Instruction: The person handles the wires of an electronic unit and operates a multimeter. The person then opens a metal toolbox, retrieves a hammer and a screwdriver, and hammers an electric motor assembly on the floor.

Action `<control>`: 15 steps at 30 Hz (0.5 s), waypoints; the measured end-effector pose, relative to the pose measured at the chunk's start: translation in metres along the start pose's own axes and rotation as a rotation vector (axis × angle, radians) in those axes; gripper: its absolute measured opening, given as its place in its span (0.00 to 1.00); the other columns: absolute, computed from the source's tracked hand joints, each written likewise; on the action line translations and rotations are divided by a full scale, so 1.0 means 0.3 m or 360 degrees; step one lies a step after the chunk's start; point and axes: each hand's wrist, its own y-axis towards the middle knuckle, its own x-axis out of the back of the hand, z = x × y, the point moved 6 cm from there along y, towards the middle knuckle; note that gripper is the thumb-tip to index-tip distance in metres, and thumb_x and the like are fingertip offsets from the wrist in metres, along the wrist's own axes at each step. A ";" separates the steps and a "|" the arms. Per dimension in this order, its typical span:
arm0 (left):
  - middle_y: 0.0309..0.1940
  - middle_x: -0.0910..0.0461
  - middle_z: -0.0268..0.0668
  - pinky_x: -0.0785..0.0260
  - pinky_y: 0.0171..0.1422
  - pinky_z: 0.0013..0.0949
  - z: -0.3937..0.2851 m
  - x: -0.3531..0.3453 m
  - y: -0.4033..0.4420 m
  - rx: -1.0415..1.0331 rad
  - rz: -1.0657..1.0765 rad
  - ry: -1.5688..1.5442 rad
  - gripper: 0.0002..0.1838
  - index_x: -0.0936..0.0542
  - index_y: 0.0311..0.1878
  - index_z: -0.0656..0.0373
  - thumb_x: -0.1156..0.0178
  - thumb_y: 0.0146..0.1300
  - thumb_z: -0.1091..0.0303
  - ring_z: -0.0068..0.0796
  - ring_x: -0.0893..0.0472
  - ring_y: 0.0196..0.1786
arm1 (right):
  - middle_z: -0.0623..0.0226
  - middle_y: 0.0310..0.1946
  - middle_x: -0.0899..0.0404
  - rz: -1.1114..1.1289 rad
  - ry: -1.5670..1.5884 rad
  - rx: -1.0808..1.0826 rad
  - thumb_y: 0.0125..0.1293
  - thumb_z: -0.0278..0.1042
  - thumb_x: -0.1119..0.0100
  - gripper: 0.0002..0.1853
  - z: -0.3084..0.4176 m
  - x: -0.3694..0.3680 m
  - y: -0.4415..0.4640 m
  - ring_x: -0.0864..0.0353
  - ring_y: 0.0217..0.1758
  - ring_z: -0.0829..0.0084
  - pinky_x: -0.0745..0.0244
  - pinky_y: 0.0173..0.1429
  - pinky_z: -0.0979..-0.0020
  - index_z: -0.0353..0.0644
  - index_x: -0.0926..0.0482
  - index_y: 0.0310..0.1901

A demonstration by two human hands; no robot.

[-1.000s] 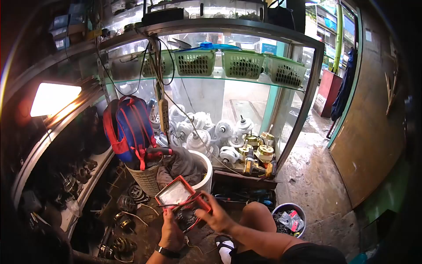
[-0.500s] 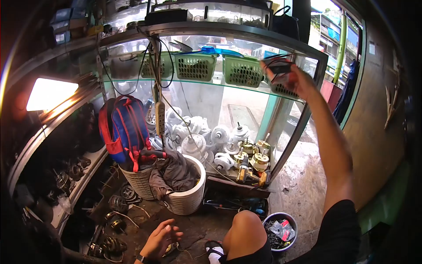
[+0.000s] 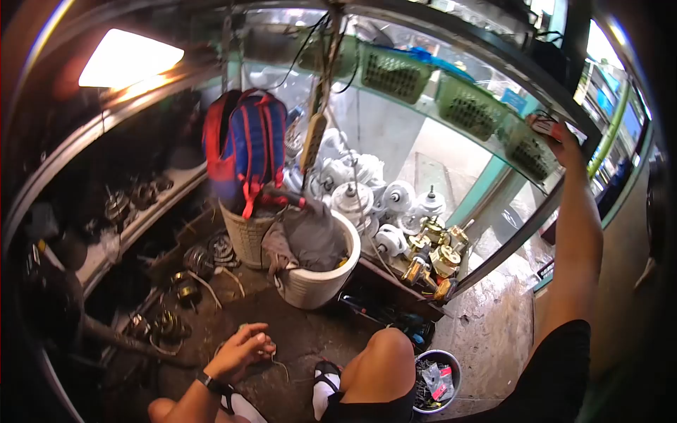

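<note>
My right hand (image 3: pixel 564 146) reaches far up to the right, at the shelf with the green baskets. Its fingers are closed on a small red-and-white packet (image 3: pixel 544 126) with dark strands about it, above the rightmost green basket (image 3: pixel 530 156). Low in the view, my left hand (image 3: pixel 243 350) hovers over the floor, palm inward, its fingers loosely bent and apart. A thin pale wire (image 3: pixel 283 366) shows just beyond its fingertips; whether it touches them I cannot tell.
A white bin (image 3: pixel 310 290) holding grey cloth stands ahead, beside a wicker basket (image 3: pixel 247 236) under a red-and-blue backpack (image 3: pixel 257 144). White and brass motor parts (image 3: pixel 398 197) fill the glass case. A small bucket (image 3: pixel 455 366) of screws sits by my knee. A lamp (image 3: pixel 130 60) glows upper left.
The view has turned, shifting the scene. My right hand has moved from in front of the baskets to over the rightmost one, still with the packet. My left hand stays low.
</note>
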 end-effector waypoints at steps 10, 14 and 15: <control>0.54 0.20 0.35 0.25 0.59 0.32 0.070 0.044 -0.040 -0.0026 -0.0066 0.0303 0.24 0.27 0.69 0.60 0.38 0.77 0.59 0.26 0.18 0.54 | 0.75 0.63 0.21 -0.0507 -0.1344 0.0140 0.56 0.89 0.45 0.51 -0.055 0.093 -0.105 0.18 0.42 0.72 0.23 0.30 0.73 0.59 0.27 0.72; 0.52 0.19 0.37 0.24 0.58 0.33 0.134 0.098 -0.026 -0.0172 -0.0180 0.0913 0.23 0.25 0.67 0.61 0.36 0.75 0.60 0.27 0.18 0.52 | 0.55 0.65 0.21 -0.0505 -0.1714 0.1168 0.68 0.65 0.35 0.40 -0.104 0.149 -0.104 0.15 0.55 0.54 0.21 0.58 0.60 0.46 0.29 0.72; 0.52 0.19 0.38 0.24 0.57 0.33 0.151 0.114 -0.031 -0.0282 -0.0205 0.1184 0.23 0.25 0.67 0.61 0.35 0.74 0.60 0.28 0.18 0.52 | 0.53 0.64 0.22 -0.0639 -0.1848 0.1192 0.69 0.61 0.34 0.39 -0.150 0.127 -0.195 0.17 0.56 0.53 0.22 0.60 0.59 0.43 0.30 0.72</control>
